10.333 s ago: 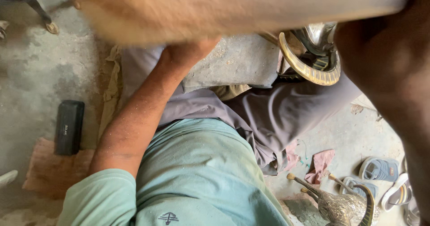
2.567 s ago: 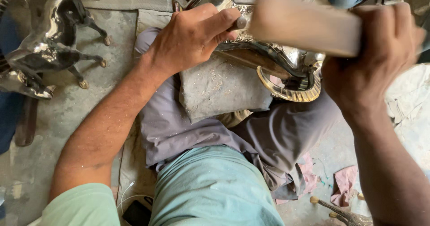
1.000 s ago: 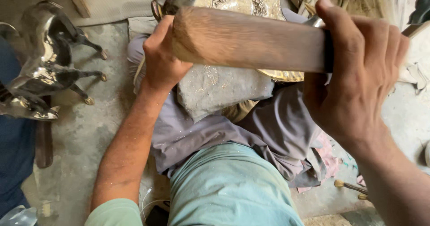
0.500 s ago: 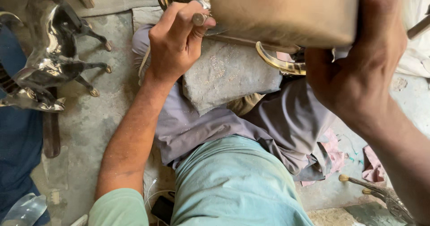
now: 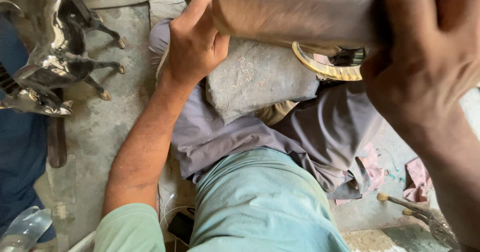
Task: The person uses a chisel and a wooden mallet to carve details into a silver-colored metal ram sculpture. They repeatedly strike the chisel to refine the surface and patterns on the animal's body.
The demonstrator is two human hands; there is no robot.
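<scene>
Grey, dusty concrete floor (image 5: 100, 132) carries everything, with the person seated on it, legs folded under purple-grey trousers (image 5: 320, 132) and a teal shirt (image 5: 260, 207) filling the bottom of the view. A wooden mallet (image 5: 295, 14) lies across the top edge, its long axis running left to right and nearly level; it is blurred, its left end is rounded off near the left hand, and its right part disappears inside the right hand (image 5: 425, 52), so the shaft cannot be made out. That right hand is wrapped tight around the mallet, the forearm dropping toward the lower right corner. The left hand (image 5: 195, 44) reaches forward with a nearly straight arm, its fingers curled and closed on the edge of a brass workpiece (image 5: 327, 69), of which only a curved golden rim shows below the mallet and a sliver at the top edge; what the fingertips pinch there is hidden. The workpiece rests against a flat grey stone block (image 5: 260, 82) on the lap. At the floor's left edge stands a shiny metal horse figure (image 5: 55, 52), partly cut off, and pink rags (image 5: 415, 174) lie near the right edge.
</scene>
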